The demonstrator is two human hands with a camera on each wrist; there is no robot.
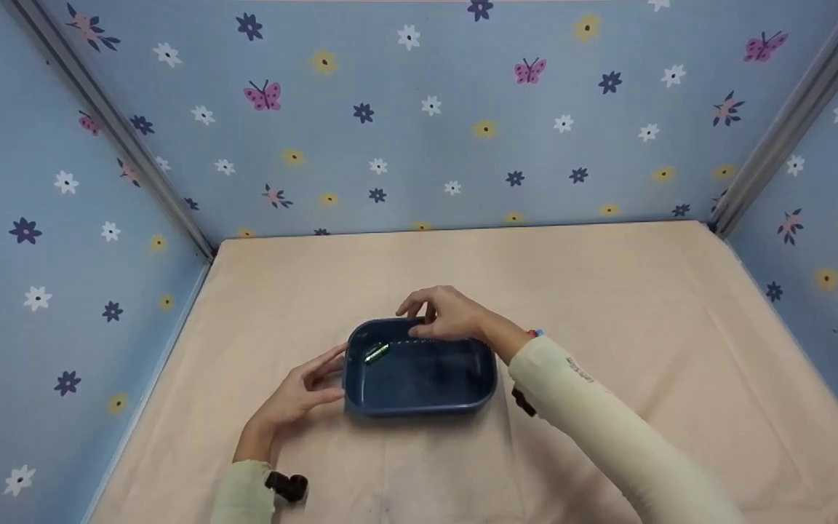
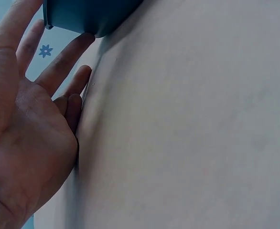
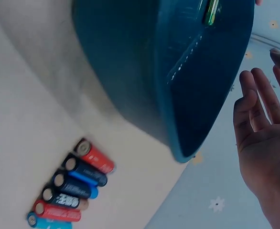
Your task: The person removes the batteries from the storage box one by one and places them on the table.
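A dark blue rectangular bin [image 1: 419,378] is at the middle of the table, with a small shiny green battery [image 1: 377,354] inside near its far left corner. My left hand [image 1: 295,393] is at the bin's left side, fingers extended and spread; in the left wrist view a fingertip meets the bin [image 2: 82,14]. Over the far rim is my right hand [image 1: 452,316], its fingers loosely bent. The right wrist view shows that hand [image 3: 266,138] beside the bin's rim with nothing gripped. Whether it touches the rim, I cannot tell.
Several batteries [image 3: 78,185], red, black and blue, lie side by side on the table in the right wrist view; they are hidden in the head view. A pale cloth [image 1: 608,291] covers the table. Blue flowered panels [image 1: 448,145] enclose the back and both sides.
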